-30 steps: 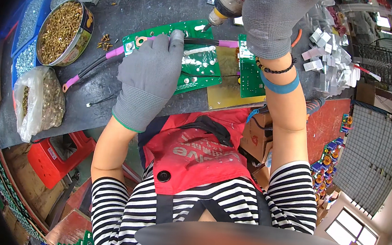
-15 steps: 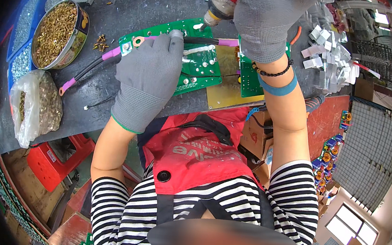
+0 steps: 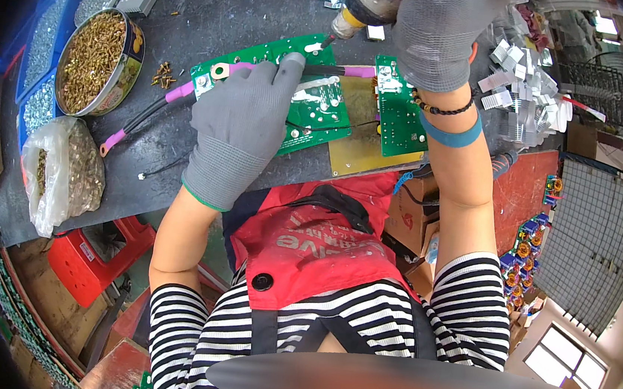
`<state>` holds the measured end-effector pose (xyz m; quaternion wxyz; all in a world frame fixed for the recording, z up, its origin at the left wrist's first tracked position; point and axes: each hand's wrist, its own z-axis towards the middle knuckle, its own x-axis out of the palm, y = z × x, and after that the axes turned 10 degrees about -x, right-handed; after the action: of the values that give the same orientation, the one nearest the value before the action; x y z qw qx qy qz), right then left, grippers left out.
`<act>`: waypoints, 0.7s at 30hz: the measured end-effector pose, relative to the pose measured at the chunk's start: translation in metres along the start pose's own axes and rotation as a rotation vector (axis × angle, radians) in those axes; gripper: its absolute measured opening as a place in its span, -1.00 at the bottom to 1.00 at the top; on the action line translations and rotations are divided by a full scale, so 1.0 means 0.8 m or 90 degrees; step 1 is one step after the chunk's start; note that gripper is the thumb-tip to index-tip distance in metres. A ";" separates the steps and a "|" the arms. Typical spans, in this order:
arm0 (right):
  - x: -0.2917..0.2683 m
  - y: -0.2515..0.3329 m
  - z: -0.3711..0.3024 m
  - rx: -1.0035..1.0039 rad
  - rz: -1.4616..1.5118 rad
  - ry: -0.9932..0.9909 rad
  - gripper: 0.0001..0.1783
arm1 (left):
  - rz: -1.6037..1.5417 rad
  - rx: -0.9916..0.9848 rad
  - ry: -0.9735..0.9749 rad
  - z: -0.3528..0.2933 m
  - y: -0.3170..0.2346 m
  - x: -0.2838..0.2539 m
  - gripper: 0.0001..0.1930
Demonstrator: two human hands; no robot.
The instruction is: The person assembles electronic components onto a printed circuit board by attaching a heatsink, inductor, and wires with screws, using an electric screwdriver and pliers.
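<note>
My gloved left hand (image 3: 239, 124) rests on a green circuit board (image 3: 322, 126), fingers curled over it and the forefinger stretched toward the far edge. Under those fingers runs a black cable with pink sleeves; its copper ring lug (image 3: 220, 71) shows beside them. My gloved right hand (image 3: 439, 38) is closed round a red, black and yellow power screwdriver (image 3: 367, 6). The driver is tilted, its bit at a whitish pad near the board's far edge; whether it touches cannot be told. A smaller green board (image 3: 399, 120) and a gold-coloured plate (image 3: 364, 157) lie to the right.
A round tin (image 3: 138, 65) of brass screws stands left, with loose screws (image 3: 163, 75) beside it. Nearer is a clear plastic bag (image 3: 65, 178) of small metal parts. Silver heat sinks (image 3: 514, 79) are piled at right. A red stool (image 3: 95, 260) stands below the table edge.
My right hand and the screwdriver have shifted right, showing more of the smaller board. My left hand stays on the circuit board. The whole view has moved slightly.
</note>
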<state>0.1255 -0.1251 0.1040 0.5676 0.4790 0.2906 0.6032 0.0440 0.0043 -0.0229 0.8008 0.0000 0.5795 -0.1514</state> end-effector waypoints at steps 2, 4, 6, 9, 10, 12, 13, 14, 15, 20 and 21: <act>-0.003 -0.011 0.007 -0.012 -0.024 0.007 -0.83 | -0.008 0.003 0.000 0.003 0.001 0.001 -0.57; -0.004 -0.021 0.011 -0.082 -0.043 0.016 -0.83 | -0.016 0.003 0.004 0.003 0.001 0.001 -0.56; 0.003 -0.012 0.006 -0.046 -0.045 0.016 -0.83 | -0.019 0.007 -0.002 0.004 0.002 0.001 -0.55; 0.005 -0.014 0.007 -0.001 -0.041 0.026 -0.84 | -0.022 0.003 0.001 0.003 0.003 0.001 -0.55; 0.004 -0.016 0.007 0.010 -0.032 0.036 -0.84 | -0.025 0.000 0.002 0.002 0.003 0.001 -0.55; 0.004 -0.015 0.006 0.010 -0.049 0.037 -0.84 | -0.020 0.001 0.002 0.002 0.004 0.002 -0.55; 0.004 -0.015 0.005 0.008 -0.063 0.035 -0.84 | -0.023 0.000 0.003 0.002 0.004 0.003 -0.55; 0.004 -0.016 0.005 0.009 -0.065 0.036 -0.84 | -0.031 0.003 -0.006 0.003 0.004 0.004 -0.55; 0.003 -0.018 0.004 0.019 -0.066 0.036 -0.83 | -0.038 0.006 -0.015 0.003 0.004 0.004 -0.55; 0.005 -0.022 0.004 0.023 -0.076 0.038 -0.83 | -0.040 -0.002 -0.007 0.001 0.004 0.003 -0.56; 0.001 -0.024 0.007 0.002 -0.078 0.067 -0.84 | -0.041 0.004 -0.011 0.001 0.004 0.004 -0.56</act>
<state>0.1384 -0.1214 0.0889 0.5866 0.4290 0.3495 0.5913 0.0462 0.0067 -0.0260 0.8004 -0.0174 0.5721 -0.1784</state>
